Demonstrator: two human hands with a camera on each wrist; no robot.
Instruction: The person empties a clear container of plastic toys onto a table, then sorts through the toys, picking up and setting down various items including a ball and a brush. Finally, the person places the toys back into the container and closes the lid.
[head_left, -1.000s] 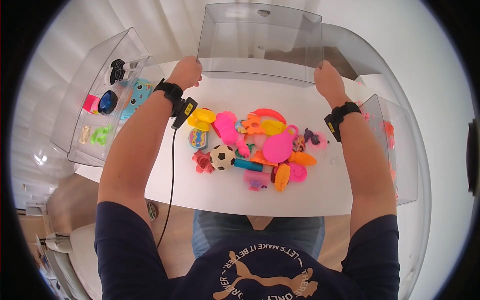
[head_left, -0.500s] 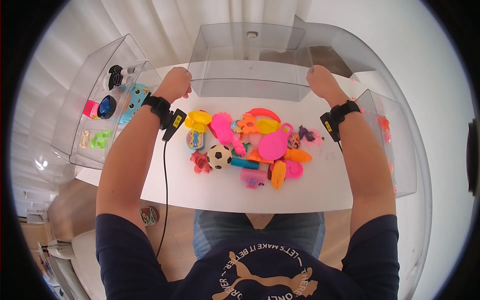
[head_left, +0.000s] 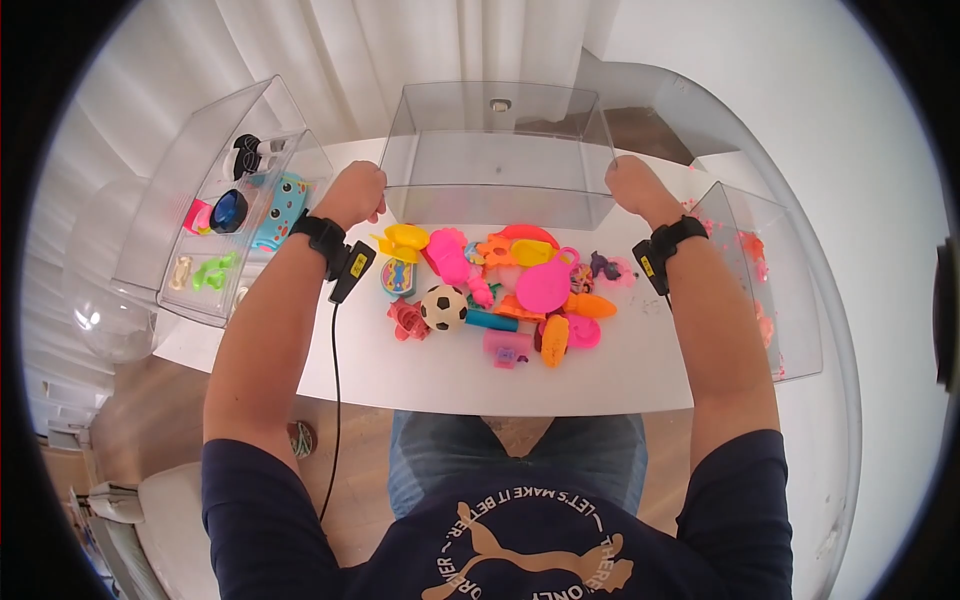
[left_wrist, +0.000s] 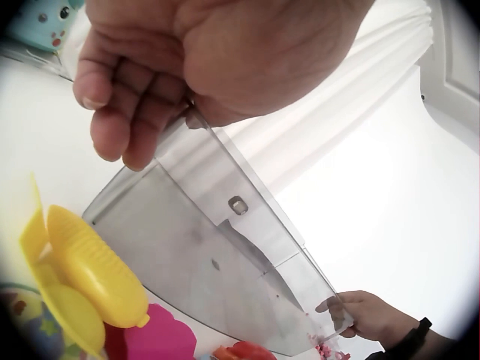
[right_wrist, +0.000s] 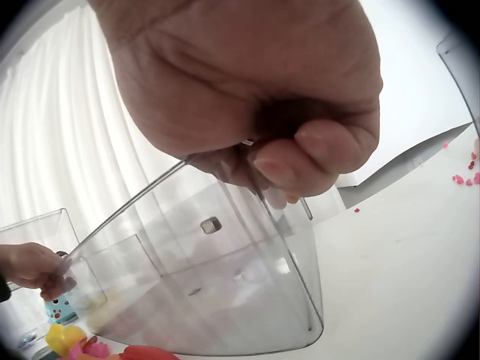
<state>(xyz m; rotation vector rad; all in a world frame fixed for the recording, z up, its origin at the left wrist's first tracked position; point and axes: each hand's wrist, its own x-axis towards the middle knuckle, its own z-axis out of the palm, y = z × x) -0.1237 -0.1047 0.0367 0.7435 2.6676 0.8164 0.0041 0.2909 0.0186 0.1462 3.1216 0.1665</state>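
Observation:
A clear, empty-looking plastic box stands at the far side of the white table, close behind a heap of toys. My left hand grips its left edge, thumb and fingers bent over the rim in the left wrist view. At the opposite end, my right hand holds the right edge, its fingers curled around it. Nearest the box in the heap are a yellow toy and a red curved piece. A pink paddle-shaped toy and a small soccer ball lie nearer me.
On the left, a clear divided box contains a blue toy, green pieces and other items. Another clear box on the right has pink and orange bits in it. A cable hangs from the left wrist camera. White curtains hang behind.
Both hands have drawn the clear box toward me, from farther back to close behind the toys. The toys have kept their arrangement, and both hands still grip the box.

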